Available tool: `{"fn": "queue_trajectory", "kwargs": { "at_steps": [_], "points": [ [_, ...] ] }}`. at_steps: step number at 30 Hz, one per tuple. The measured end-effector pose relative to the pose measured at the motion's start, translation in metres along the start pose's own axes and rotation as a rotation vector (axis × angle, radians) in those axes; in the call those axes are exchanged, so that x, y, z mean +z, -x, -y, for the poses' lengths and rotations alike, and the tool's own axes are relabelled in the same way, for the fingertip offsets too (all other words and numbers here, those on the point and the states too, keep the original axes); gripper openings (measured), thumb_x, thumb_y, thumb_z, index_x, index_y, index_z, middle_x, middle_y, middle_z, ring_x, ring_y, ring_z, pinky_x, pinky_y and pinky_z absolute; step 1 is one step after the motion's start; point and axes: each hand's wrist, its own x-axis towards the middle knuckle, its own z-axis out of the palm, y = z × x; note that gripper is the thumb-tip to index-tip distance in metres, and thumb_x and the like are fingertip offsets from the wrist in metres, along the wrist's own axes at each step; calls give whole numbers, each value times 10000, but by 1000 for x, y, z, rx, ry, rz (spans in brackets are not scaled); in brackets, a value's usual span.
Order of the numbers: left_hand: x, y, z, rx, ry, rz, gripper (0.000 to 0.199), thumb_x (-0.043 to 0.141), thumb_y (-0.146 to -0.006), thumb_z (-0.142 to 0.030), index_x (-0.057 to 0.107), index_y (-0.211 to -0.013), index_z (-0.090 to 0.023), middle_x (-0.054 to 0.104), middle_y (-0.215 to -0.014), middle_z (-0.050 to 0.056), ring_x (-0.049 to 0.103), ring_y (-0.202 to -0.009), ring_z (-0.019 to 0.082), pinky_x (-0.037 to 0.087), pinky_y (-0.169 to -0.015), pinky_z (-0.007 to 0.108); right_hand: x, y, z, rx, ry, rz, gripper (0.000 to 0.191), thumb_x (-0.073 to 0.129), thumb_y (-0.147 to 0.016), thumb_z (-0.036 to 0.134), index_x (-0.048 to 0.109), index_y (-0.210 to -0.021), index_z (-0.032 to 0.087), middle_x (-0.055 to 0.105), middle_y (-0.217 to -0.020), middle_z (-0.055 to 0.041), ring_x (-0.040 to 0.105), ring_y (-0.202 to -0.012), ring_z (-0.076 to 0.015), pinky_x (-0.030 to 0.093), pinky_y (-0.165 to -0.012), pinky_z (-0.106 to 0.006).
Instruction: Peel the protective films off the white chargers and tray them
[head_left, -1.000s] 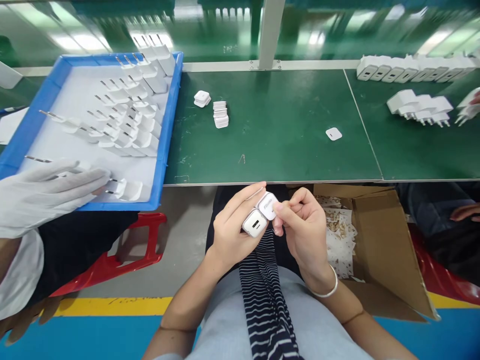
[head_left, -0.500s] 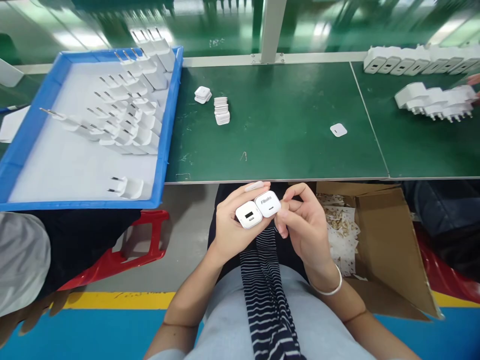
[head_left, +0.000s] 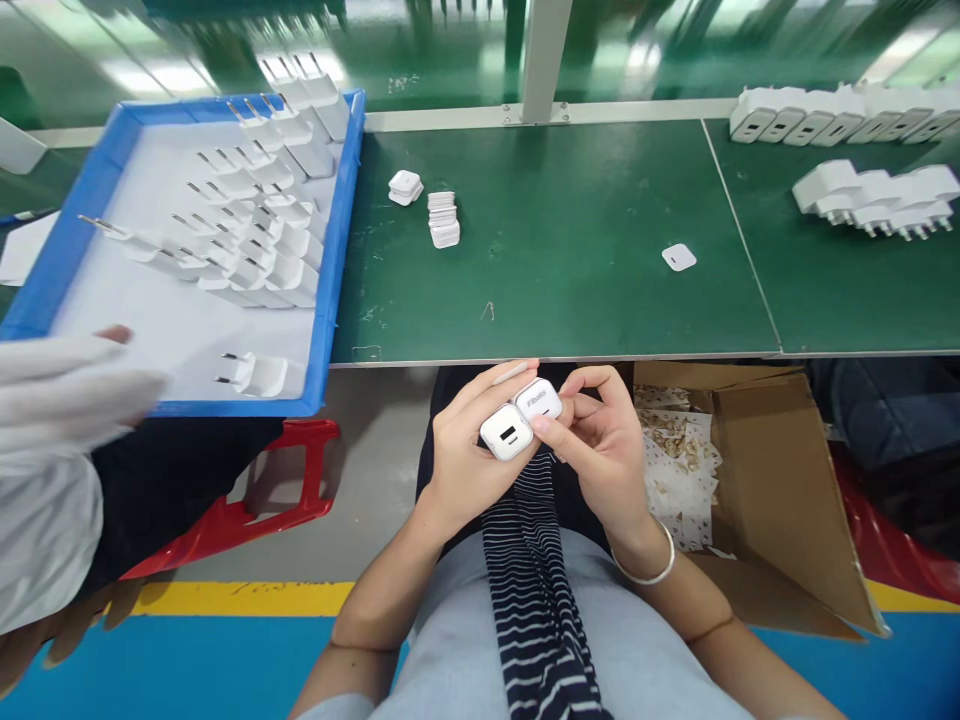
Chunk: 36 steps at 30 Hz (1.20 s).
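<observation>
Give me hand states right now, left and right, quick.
Left hand: closed on two white chargers, held side by side.
Right hand: fingers curled, touching the charger with the printed face.

A single head-worn camera looks forward and steeply down, close above the wearer's lap, taking in the near edge of a flat green workbench point(head_left: 555, 260) beyond.

Two glossy white plastic chargers point(head_left: 520, 418) lie in bare fingers point(head_left: 480, 392) above a matt green counter point(head_left: 570, 250), beside a smooth blue plastic tray point(head_left: 339, 220) and a brown cardboard box point(head_left: 780, 500).
</observation>
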Motion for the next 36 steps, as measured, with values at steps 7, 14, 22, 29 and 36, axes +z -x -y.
{"fn": "queue_trajectory", "kwargs": {
  "at_steps": [7,14,22,29,36],
  "points": [
    [-1,1,2,50,-53,19,455,785,-788,-82,702,-1222,-188,726,-1274,108,713,-1152,209,612,-1013,346,-4,-5,1,48,-1,51,260,756,-841,213,522,-950,243,436,-547,115,348,-501,-79,301,-499,-212],
    [-2,5,-4,80,-104,51,458,782,-786,-81,690,-1232,-127,712,-1279,151,706,-1165,212,604,-1020,313,-3,-4,3,75,21,7,317,814,-789,170,539,-927,247,377,-522,129,297,-489,-70,256,-496,-217],
    [-11,-3,-1,-68,-12,98,399,834,-753,-146,739,-1137,-198,762,-1202,84,745,-1076,195,616,-978,299,-20,-19,-2,109,-93,221,87,638,-960,282,561,-968,241,399,-483,117,265,-425,-71,201,-453,-224],
    [-22,-13,-2,-29,-28,441,357,762,-784,-116,721,-1128,-202,778,-1068,54,757,-915,174,623,-794,264,-33,-56,26,-211,567,459,52,704,-908,239,708,-959,230,541,-714,35,454,-605,-106,354,-548,-248],
    [-25,-13,-5,-59,-20,536,340,763,-775,-112,723,-1095,-218,773,-1068,43,753,-934,182,629,-801,277,-37,-66,43,-350,829,719,163,604,-973,213,685,-832,205,681,-766,1,579,-646,-119,414,-591,-254]
  ]
}}
